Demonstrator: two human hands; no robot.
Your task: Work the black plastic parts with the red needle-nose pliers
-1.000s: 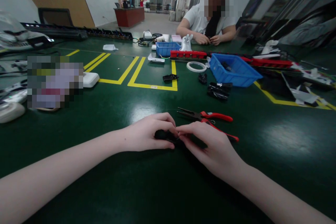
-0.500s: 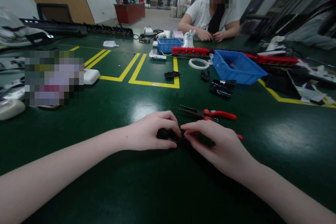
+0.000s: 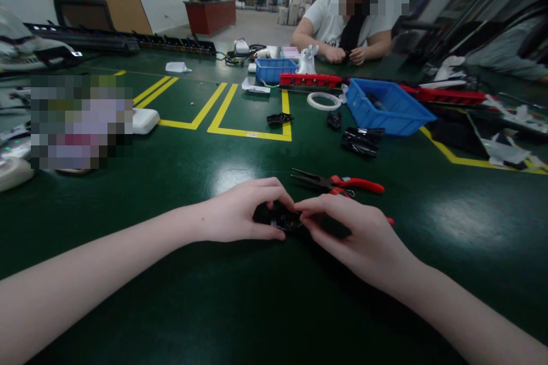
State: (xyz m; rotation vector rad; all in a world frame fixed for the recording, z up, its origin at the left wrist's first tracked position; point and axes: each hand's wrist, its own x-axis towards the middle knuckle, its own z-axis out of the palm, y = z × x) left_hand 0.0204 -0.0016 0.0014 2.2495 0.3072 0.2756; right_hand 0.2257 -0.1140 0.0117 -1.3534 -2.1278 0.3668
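A small black glossy part (image 3: 286, 220) lies low over the green tabletop between my two hands; its exact kind cannot be made out. My left hand (image 3: 252, 211) grips it from the left, thumb on the near side and fingers curled over the far side. From the right, my right hand (image 3: 342, 225) pinches at the part's right end, thumb and forefinger close together. Whatever sits between those fingertips is too small to name. Just beyond my right hand lie long-nose pliers (image 3: 329, 182) with red handles, partly covered by that hand.
Black glossy pieces (image 3: 363, 141) lie beyond the pliers, before a blue bin (image 3: 385, 108). A white tape roll (image 3: 323, 101) and a red strip (image 3: 310, 80) are farther back. At left sits a white box (image 3: 145, 121). Across the table, a person (image 3: 346, 34) handles something small.
The fingers of my left hand have lifted and drawn back slightly, showing more of the black part. My right hand stays nearly still at its end. The view has shifted slightly.
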